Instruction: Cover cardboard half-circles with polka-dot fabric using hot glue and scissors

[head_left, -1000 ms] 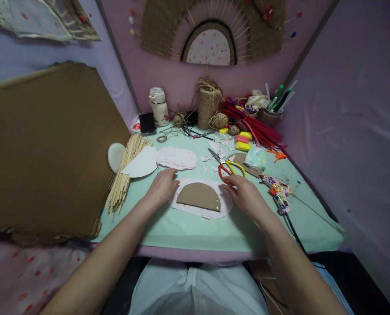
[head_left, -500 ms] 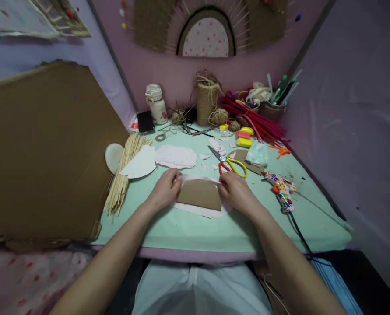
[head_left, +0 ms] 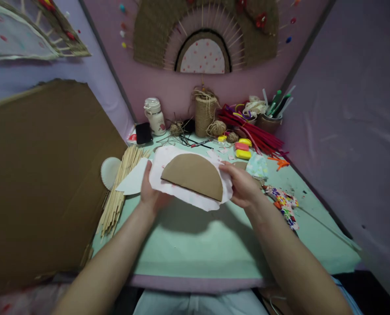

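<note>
A brown cardboard half-circle (head_left: 195, 175) lies on a white piece of cloth (head_left: 190, 202) with ragged edges and faint red spots. Both are raised over the table and tilted, casting a shadow. My left hand (head_left: 151, 192) supports the cloth at its left edge, thumb at the side, the other fingers partly beneath it. At the right edge, my right hand (head_left: 242, 183) has its thumb on top of the cloth and its other fingers underneath. The raised cloth hides the scissors and most of the scraps behind it.
A bundle of thin sticks (head_left: 119, 197) and white paper (head_left: 134, 179) lie left, beside a big cardboard sheet (head_left: 47, 183). Right are a patterned glue gun (head_left: 283, 201), clay blocks (head_left: 243, 149) and red pipe cleaners (head_left: 257, 135). Behind stand a twine roll (head_left: 205, 116) and bottle (head_left: 155, 117).
Both hands have lifted the cloth with the cardboard off the table and tilted it. My hold has shifted from pinching the upper edge to supporting the sides. The view has tipped up slightly.
</note>
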Action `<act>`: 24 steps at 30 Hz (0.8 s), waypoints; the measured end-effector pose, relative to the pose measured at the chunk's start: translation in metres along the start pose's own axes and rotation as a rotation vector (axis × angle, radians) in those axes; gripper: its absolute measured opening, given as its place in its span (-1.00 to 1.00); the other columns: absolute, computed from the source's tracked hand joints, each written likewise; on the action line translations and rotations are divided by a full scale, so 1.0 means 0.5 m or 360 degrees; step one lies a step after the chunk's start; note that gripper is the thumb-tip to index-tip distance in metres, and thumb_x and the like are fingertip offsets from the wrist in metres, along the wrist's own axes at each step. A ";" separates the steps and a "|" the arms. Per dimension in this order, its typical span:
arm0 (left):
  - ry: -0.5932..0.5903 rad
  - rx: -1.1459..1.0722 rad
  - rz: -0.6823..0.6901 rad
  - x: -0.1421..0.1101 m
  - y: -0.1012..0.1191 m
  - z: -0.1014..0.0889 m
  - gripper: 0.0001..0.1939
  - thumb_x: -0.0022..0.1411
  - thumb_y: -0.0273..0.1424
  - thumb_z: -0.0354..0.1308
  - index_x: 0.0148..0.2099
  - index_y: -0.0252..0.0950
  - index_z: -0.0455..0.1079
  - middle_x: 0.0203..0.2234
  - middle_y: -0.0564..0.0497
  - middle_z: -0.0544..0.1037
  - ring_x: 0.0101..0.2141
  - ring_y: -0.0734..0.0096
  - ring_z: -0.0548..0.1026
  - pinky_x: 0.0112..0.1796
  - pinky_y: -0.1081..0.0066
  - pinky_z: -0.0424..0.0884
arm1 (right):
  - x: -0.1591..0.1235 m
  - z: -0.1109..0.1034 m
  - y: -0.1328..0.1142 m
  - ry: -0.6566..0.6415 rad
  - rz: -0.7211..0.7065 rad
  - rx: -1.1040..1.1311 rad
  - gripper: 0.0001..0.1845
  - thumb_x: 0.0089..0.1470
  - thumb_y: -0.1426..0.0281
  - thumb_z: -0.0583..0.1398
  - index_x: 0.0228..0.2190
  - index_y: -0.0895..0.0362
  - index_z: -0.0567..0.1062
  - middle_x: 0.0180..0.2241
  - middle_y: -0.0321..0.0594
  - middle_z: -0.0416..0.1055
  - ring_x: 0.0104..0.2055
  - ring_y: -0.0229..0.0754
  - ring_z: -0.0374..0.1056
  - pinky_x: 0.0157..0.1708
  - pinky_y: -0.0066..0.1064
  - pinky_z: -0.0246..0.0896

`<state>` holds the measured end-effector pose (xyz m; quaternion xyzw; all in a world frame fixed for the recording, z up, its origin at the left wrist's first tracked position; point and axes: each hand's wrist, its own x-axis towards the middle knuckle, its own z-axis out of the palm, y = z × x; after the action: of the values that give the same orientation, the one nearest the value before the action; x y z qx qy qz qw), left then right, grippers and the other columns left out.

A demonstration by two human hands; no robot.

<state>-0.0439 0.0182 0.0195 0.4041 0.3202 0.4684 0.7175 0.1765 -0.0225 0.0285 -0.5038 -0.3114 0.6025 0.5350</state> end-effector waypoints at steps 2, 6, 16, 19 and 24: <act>-0.0204 -0.0108 -0.0094 0.004 -0.034 0.017 -0.25 0.18 0.23 -0.18 0.11 -0.21 0.36 0.02 -0.15 0.50 0.06 -0.05 0.40 -0.05 -0.07 0.37 | 0.019 0.006 0.011 0.0067 0.0020 0.0099 -0.82 -0.16 0.32 0.20 -0.45 0.05 0.29 -0.59 -0.41 0.32 -0.54 -0.24 0.30 -0.56 -0.45 0.20; -0.0155 -0.0099 -0.0159 0.010 -0.094 0.034 -0.27 -0.05 -0.01 0.31 0.14 -0.22 0.34 0.05 -0.13 0.50 0.09 -0.05 0.40 0.04 -0.01 0.36 | 0.040 0.000 0.052 0.0126 0.0089 0.0204 -0.80 -0.19 0.35 0.24 -0.46 0.07 0.32 -0.59 -0.42 0.37 -0.55 -0.26 0.32 -0.59 -0.48 0.17; 0.0419 -0.0600 -0.0412 0.037 -0.078 0.004 -0.44 0.10 -0.67 0.17 0.17 -0.32 0.34 -0.18 -0.11 0.64 -0.11 0.16 0.57 0.12 0.06 0.34 | 0.044 -0.009 0.074 0.0079 0.0062 0.0362 -0.53 -0.25 0.42 0.37 -0.22 0.09 0.42 -0.61 -0.48 0.39 -0.62 -0.36 0.26 -0.63 -0.56 0.14; 0.0449 -0.0637 -0.0420 0.034 -0.072 0.003 -0.42 0.12 -0.68 0.13 0.19 -0.31 0.32 -0.22 -0.10 0.65 -0.17 0.18 0.60 0.11 0.04 0.35 | 0.044 -0.011 0.079 0.0075 0.0019 0.0409 -0.54 -0.24 0.39 0.40 -0.23 0.11 0.43 -0.63 -0.50 0.37 -0.65 -0.40 0.20 -0.67 -0.61 0.09; 0.0455 -0.0660 -0.0359 0.030 -0.069 0.009 -0.40 0.13 -0.70 0.11 0.22 -0.28 0.30 -0.23 -0.07 0.65 -0.20 0.22 0.61 0.11 0.06 0.35 | 0.040 -0.014 0.076 0.0078 -0.0048 0.0520 -0.54 -0.23 0.40 0.42 -0.24 0.09 0.44 -0.56 -0.46 0.45 -0.62 -0.38 0.28 -0.67 -0.61 0.16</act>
<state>-0.0208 0.0230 -0.0099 0.1400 0.3585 0.4932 0.7801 0.1722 -0.0132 -0.0140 -0.4199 -0.2036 0.6245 0.6263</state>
